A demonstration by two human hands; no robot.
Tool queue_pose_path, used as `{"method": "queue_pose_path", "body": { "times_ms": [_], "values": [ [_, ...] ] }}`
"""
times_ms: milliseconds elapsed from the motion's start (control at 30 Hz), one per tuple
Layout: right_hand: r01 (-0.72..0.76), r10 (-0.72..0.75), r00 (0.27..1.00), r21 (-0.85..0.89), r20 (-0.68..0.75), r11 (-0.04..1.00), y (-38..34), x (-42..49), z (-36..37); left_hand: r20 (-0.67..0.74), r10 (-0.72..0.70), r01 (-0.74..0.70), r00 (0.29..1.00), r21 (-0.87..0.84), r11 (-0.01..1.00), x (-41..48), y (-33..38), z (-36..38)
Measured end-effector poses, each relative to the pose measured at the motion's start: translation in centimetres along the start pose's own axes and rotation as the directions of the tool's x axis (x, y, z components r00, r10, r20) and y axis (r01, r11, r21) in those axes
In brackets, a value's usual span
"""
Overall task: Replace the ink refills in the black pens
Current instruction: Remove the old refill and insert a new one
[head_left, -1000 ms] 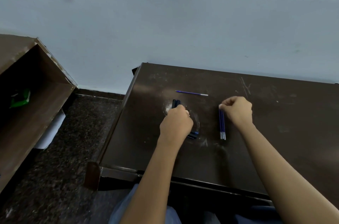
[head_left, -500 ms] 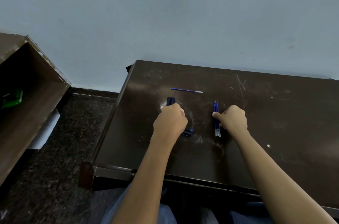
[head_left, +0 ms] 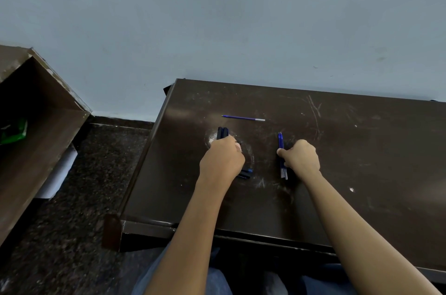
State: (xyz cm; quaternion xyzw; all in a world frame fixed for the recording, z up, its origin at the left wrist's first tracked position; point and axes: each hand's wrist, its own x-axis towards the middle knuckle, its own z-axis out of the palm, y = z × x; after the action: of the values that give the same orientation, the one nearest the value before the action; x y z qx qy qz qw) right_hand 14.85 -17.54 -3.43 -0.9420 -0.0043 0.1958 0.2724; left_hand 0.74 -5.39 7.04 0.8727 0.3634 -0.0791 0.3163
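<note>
A: While we sit at the dark desk [head_left: 362, 149], our left hand [head_left: 223, 162] curls round the black pens [head_left: 222, 133], hiding their middles.
B: Noted. Our right hand [head_left: 300, 158] pinches the blue refills [head_left: 280, 142] against the desktop; a loose refill [head_left: 242, 118] lies farther back. Green packet [head_left: 14, 129] sits in the open shelf [head_left: 48, 125], left.

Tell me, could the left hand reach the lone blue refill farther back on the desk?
Probably yes. The lone refill lies just beyond the left hand with bare desk between, but that hand grips the black pens, so its fingers are occupied.
</note>
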Motion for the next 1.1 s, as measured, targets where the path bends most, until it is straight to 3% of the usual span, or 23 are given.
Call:
{"method": "queue_pose_path", "body": {
  "times_ms": [167, 300, 400, 500, 667, 800, 1000, 1100],
  "values": [
    [-0.007, 0.005, 1.000, 0.061, 0.029, 0.998, -0.8, -0.3, -1.2, 0.006, -0.006, 0.006, 1.000, -0.038, 0.999, 0.0, -0.2, 0.0],
    [0.108, -0.096, 0.993, 0.179, -0.075, 0.978, -3.1, -1.4, -3.9, -0.021, -0.015, 0.013, 1.000, -0.116, 0.993, 0.0, -0.3, -0.2],
    [0.211, -0.179, 0.977, 0.403, -0.115, 0.890, -5.2, -3.0, -5.4, -0.007, -0.029, 0.027, 1.000, -0.215, 0.976, 0.1, -0.4, -0.3],
    [0.220, -0.194, 0.975, 0.629, -0.111, 0.746, -6.7, -4.6, -5.7, 0.027, -0.001, 0.009, 1.000, -0.283, 0.959, -0.1, -0.3, -0.6],
    [0.365, -0.301, 0.929, 0.667, -0.216, 0.649, -7.5, -7.9, -4.2, 0.025, 0.045, -0.034, 0.999, -0.335, 0.942, 0.0, -0.3, -0.9],
    [0.385, -0.316, 0.920, 0.702, -0.234, 0.600, -7.3, -9.2, -2.8, 0.038, 0.037, -0.022, 0.999, -0.341, 0.940, 0.1, -0.5, -0.9],
    [0.402, -0.357, 0.908, 0.701, -0.220, 0.590, -7.4, -9.4, -2.1, 0.016, 0.001, 0.004, 1.000, -0.339, 0.941, 0.5, -1.1, -1.0],
    [0.407, -0.394, 0.902, 0.660, -0.179, 0.632, -7.2, -9.4, -1.4, -0.002, 0.040, -0.038, 0.999, -0.345, 0.938, 0.4, -1.1, -0.9]
  ]
}}
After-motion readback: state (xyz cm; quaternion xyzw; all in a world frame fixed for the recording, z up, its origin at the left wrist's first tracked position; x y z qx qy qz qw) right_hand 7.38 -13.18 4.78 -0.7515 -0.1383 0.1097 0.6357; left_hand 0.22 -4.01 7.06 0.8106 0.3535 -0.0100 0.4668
